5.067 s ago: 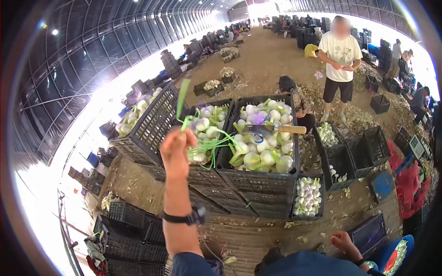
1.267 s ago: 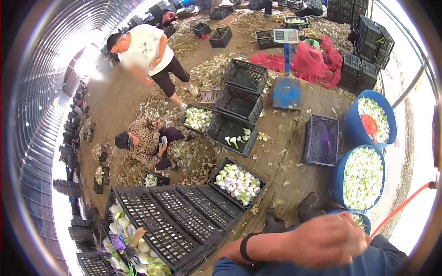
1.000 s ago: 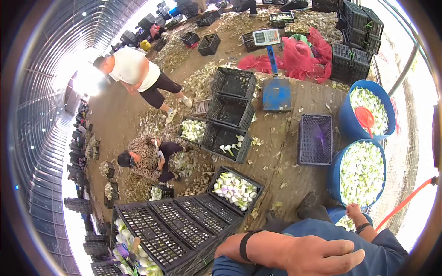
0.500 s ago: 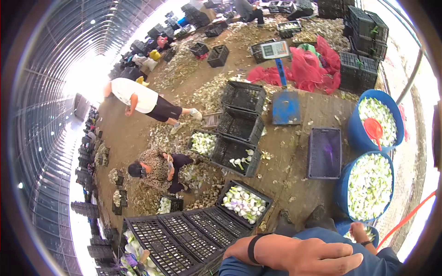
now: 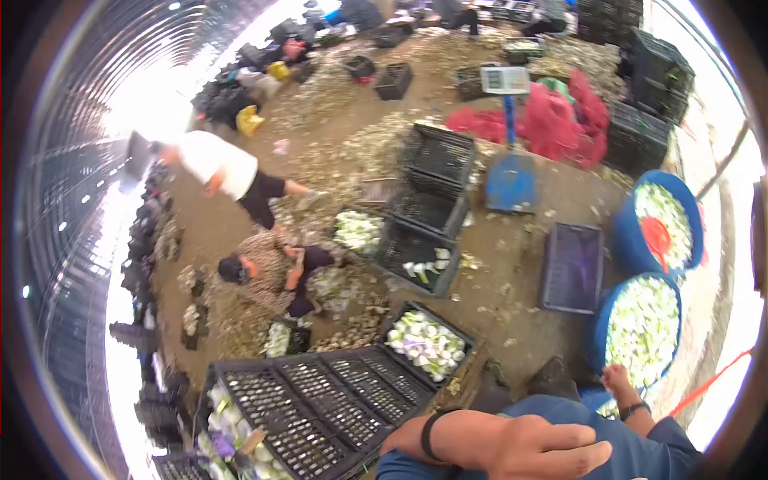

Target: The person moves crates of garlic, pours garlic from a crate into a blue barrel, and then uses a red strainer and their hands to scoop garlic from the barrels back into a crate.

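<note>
My left hand [image 5: 552,450] is in front of my blue clothing at the bottom, back up, fingers extended and slightly apart, holding nothing visible. A black band circles its wrist. My right hand [image 5: 617,379], with a watch at the wrist, is closed near the lower rim of a blue tub [image 5: 598,334]; what it holds, if anything, is hidden. White-green vegetable pieces [image 5: 644,324] fill that tub. Behind it, another blue tub [image 5: 698,210] holds similar pieces and a red scoop [image 5: 655,234]. Left of my legs sits a black crate [image 5: 464,366] of white vegetables.
An empty dark crate [image 5: 573,268] lies on the floor near a blue platform scale [image 5: 510,184]. Black crates [image 5: 320,400] line the lower left. One person [image 5: 256,268] sits among peelings; another in white [image 5: 216,164] stands behind. Red netting [image 5: 552,120] lies farther back.
The view has shifted and blurred slightly. My right hand appears higher, nearer the tub's lower rim. The person in white has moved left, away from the crates. My left hand keeps a similar pose.
</note>
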The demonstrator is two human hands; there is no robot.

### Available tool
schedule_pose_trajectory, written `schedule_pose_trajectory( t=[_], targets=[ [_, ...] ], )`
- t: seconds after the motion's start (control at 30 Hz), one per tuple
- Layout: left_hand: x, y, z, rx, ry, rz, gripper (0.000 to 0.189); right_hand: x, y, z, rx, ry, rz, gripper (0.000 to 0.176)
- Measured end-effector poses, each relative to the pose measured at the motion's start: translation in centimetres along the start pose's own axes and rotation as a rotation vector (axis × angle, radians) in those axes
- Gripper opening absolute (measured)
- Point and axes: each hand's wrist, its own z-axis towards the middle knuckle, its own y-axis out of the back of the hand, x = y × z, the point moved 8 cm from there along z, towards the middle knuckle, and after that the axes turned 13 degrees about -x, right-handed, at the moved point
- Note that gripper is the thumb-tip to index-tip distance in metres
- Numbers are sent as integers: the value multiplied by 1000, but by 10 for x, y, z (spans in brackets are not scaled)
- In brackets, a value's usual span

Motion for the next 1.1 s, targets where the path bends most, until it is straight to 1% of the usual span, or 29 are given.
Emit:
schedule_pose_trajectory(
  t=[0.03, 0.07, 0.1, 0.13, 0.17, 0.2, 0.23, 0.27, 0.3, 0.33, 0.37, 0.4, 0.43, 0.47, 0.5, 0.57, 0.63, 0.67, 0.73, 0.77, 0.8, 0.83, 0.87, 0.93, 0.97, 1.0, 1.07, 1.1],
  targets=[
    [2, -1, -2, -7, -20, -12, 14, 5, -4, -4, 28, -22, 25, 17],
    [4, -3, -7, -35, -1, -75, 14, 22, -4, -22, 8, -1, 39, 17],
    [3, -6, -15, -44, 11, -49, 16, 16, -4, -24, 2, 3, 26, 16],
    [4, -8, -22, -51, 31, -29, 17, 23, -2, -41, -61, -14, 4, 14],
    [5, -11, -30, -24, -19, -69, 22, 11, -1, -46, -51, -31, 14, 15],
    [12, -12, -38, -54, 64, -114, 24, 2, 2, -58, -69, -52, 2, 15],
    [17, -12, -47, -76, 140, -154, 27, -25, 3, -63, -83, -107, 8, 15],
    [40, -13, -63, -10, 514, -119, 18, -46, 5, -64, -94, -152, 18, 15],
    [51, -4, -92, 85, 878, -77, 11, -68, 8, -70, -121, -179, 12, 14],
    [31, 4, -196, 772, 553, 263, 11, -89, 10, -77, -140, -199, 4, 14],
    [69, -17, -146, 622, 564, 336, 19, -109, 11, -87, -139, -259, 21, 13],
    [98, -5, -186, 263, 917, 120, 22, -131, 14, -95, -176, -302, 62, 13],
    [109, 5, -242, 276, 1222, 151, 25, -141, 18, -109, -202, -333, 63, 14],
    [112, 20, -302, 293, 1437, 141, 29, -152, 21, -121, -228, -365, 67, 15],
    [110, 38, -359, 342, 1576, 199, 31, -161, 24, -131, -254, -383, 93, 15],
    [96, 76, -445, 671, 1472, 432, 34, -178, 23, -149, -271, -463, 77, 18],
    [71, 100, -495, 976, 1679, 505, 40, -188, 20, -163, -284, -471, 91, 19],
    [61, 114, -516, 984, 1674, 503, 40, -187, 20, -165, -281, -458, 82, 19],
    [38, 143, -574, 1033, 1801, 423, 43, -179, 18, -163, -276, -439, 73, 20],
    [34, 151, -591, 1034, 1799, 424, 43, -175, 17, -162, -272, -414, 76, 20],
    [30, 159, -608, 996, 1861, 419, 42, -170, 17, -160, -268, -389, 78, 19],
    [28, 161, -611, 956, 1922, 415, 42, -167, 15, -157, -243, -394, 74, 19],
    [28, 161, -612, 953, 1921, 420, 42, -164, 15, -156, -240, -390, 75, 19],
    [29, 157, -617, 736, 2083, 368, 41, -149, 22, -145, -280, -367, 91, 19],
    [33, 152, -618, 691, 2086, 353, 42, -140, 26, -141, -291, -358, 106, 19],
    [35, 150, -619, 688, 2087, 360, 42, -134, 27, -134, -286, -357, 105, 19],
    [40, 139, -625, 605, 2184, 311, 42, -128, 39, -117, -298, -298, 99, 20],
    [44, 135, -625, 610, 2185, 308, 42, -129, 43, -104, -299, -300, 96, 20]
  ],
)
